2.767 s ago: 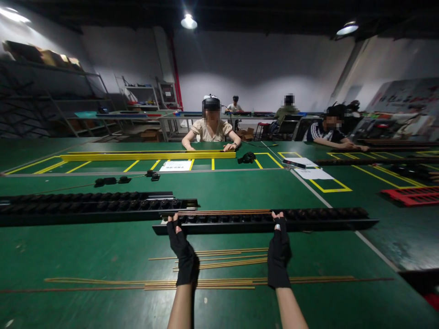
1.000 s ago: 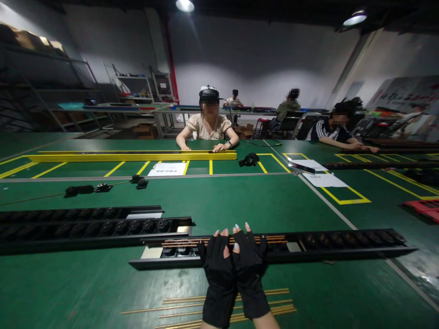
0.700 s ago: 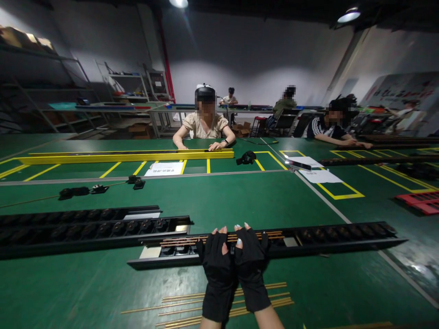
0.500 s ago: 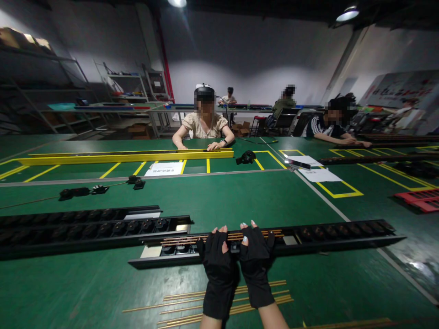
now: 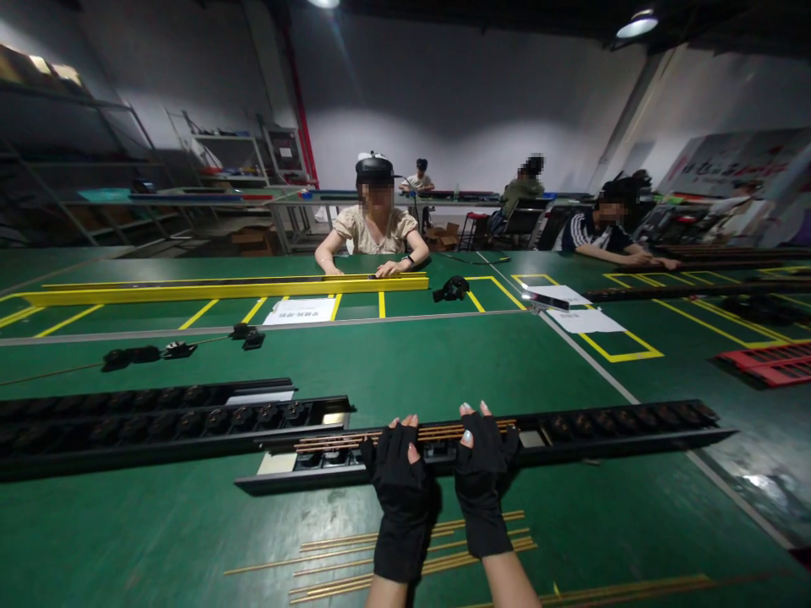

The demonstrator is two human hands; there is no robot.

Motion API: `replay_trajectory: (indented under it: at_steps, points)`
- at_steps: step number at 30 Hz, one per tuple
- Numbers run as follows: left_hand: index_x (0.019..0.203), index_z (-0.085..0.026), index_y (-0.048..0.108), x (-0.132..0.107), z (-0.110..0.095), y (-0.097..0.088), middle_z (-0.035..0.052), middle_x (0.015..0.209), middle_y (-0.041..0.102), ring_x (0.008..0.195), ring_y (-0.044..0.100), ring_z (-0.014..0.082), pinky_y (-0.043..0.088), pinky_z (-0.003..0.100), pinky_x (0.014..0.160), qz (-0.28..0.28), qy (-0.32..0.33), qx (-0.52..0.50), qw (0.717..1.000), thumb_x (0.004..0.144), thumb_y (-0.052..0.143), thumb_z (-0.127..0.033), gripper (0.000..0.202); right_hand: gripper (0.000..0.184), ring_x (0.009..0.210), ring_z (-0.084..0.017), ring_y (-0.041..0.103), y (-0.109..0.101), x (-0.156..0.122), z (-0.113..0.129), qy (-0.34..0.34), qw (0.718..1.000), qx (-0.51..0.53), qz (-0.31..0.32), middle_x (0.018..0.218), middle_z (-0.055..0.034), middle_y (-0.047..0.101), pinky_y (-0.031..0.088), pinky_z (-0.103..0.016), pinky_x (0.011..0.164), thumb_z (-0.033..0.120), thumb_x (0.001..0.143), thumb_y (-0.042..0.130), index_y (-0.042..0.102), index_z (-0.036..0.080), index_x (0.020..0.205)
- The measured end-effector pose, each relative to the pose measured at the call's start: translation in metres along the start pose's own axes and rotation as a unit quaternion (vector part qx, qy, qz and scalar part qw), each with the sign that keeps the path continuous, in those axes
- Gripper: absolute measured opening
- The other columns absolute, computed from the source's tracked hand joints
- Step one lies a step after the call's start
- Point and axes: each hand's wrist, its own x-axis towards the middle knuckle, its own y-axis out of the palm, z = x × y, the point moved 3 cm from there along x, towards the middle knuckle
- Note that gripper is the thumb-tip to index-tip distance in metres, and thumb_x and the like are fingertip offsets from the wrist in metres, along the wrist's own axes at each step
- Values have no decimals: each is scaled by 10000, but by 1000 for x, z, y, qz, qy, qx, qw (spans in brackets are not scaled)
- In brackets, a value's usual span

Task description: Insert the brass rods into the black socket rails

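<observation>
A long black rail (image 5: 601, 431) with round sockets lies across the green table in front of me. Thin copper rods (image 5: 335, 441) sit along its top at the left-middle stretch. My left hand (image 5: 399, 483), in a black fingerless glove, lies flat on the rail with its fingers stretched over the rods. My right hand (image 5: 482, 469), gloved the same way, rests flat on the rail a little to the right, fingertips over the rods' right end. Neither hand grips anything. More loose copper rods (image 5: 355, 557) lie on the table under my wrists.
A second black rail (image 5: 158, 422) lies at the left, its end beside mine. Small black parts (image 5: 143, 355) sit behind it. Across the table a person (image 5: 377, 228) works on a yellow rail (image 5: 221, 290). Papers (image 5: 579, 321) and a red tray (image 5: 766, 363) are at the right.
My hands, far apart on the rail at first, came together at its middle. Over the last half second the right hand has slid a little to the right, away from the left.
</observation>
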Motion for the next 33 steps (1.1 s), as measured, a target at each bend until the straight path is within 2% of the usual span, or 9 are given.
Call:
replay_trajectory:
  at_steps: [3, 7, 12, 16, 18, 22, 26, 30, 33]
  points:
    - [1160, -173, 679, 0, 0, 1, 61, 1080, 760, 1104, 645, 210, 270, 394, 1137, 6, -8, 0, 1000, 919, 370, -88, 401, 356, 1228, -236, 601, 1, -1, -6, 26, 999, -23, -20, 1104, -76, 747, 207, -525, 1166, 216, 982, 353, 675, 167, 1124]
    - [1169, -191, 684, -2, 2, 2, 63, 1082, 760, 1110, 649, 209, 265, 402, 1149, 10, -19, -4, 1000, 927, 363, -113, 409, 317, 1123, -209, 649, 3, -2, -11, 40, 999, -19, -9, 1015, -45, 761, 208, -511, 1166, 219, 973, 387, 693, 195, 1048]
    - [1183, -197, 684, -3, 2, 2, 77, 1090, 757, 1112, 651, 211, 244, 420, 1165, 16, -15, 0, 1000, 921, 358, -121, 426, 389, 1244, -254, 577, 3, -3, -23, 73, 996, -38, -28, 1130, -98, 733, 255, -509, 1122, 270, 998, 326, 665, 168, 1159]
    - [1176, -186, 681, -2, 1, 1, 69, 1108, 754, 1124, 640, 215, 239, 420, 1156, 29, -16, 11, 999, 916, 371, -102, 414, 382, 1203, -263, 601, 3, -4, -32, 87, 993, -69, -28, 1087, -101, 741, 257, -520, 1110, 285, 1006, 333, 682, 161, 1102]
    - [1169, -182, 682, -2, 0, 1, 63, 1116, 752, 1127, 633, 216, 238, 419, 1151, 31, -15, 13, 999, 918, 372, -97, 408, 386, 1208, -269, 599, 3, -3, -34, 92, 993, -65, -26, 1088, -106, 737, 266, -529, 1103, 286, 1006, 330, 683, 159, 1097]
    - [1157, -173, 688, -1, 0, 0, 56, 1108, 754, 1138, 617, 209, 267, 398, 1126, 26, -16, 9, 999, 927, 362, -94, 406, 405, 1292, -297, 537, -1, -1, -38, 121, 990, -49, -45, 1170, -152, 705, 309, -537, 1076, 284, 1003, 325, 642, 132, 1205]
    - [1176, -193, 686, -2, 0, 1, 54, 1107, 754, 1143, 621, 206, 260, 401, 1130, 26, -21, 7, 999, 934, 352, -108, 420, 396, 1269, -299, 563, -3, 0, -42, 147, 988, -31, -43, 1131, -152, 719, 307, -550, 1087, 281, 1001, 330, 649, 131, 1181]
    - [1177, -192, 683, -4, 2, 2, 61, 1101, 755, 1130, 631, 209, 271, 401, 1123, 25, -15, 11, 1000, 929, 361, -104, 416, 420, 1360, -306, 484, -4, 0, -39, 143, 989, -30, -30, 1218, -162, 690, 305, -548, 1099, 280, 1001, 312, 631, 132, 1231]
    - [1186, -199, 677, -5, 4, 4, 68, 1101, 754, 1125, 637, 208, 268, 412, 1127, 27, -11, 12, 999, 930, 356, -104, 422, 411, 1358, -306, 487, -3, 0, -33, 115, 992, -47, -19, 1239, -153, 683, 239, -577, 1132, 274, 999, 324, 630, 147, 1243]
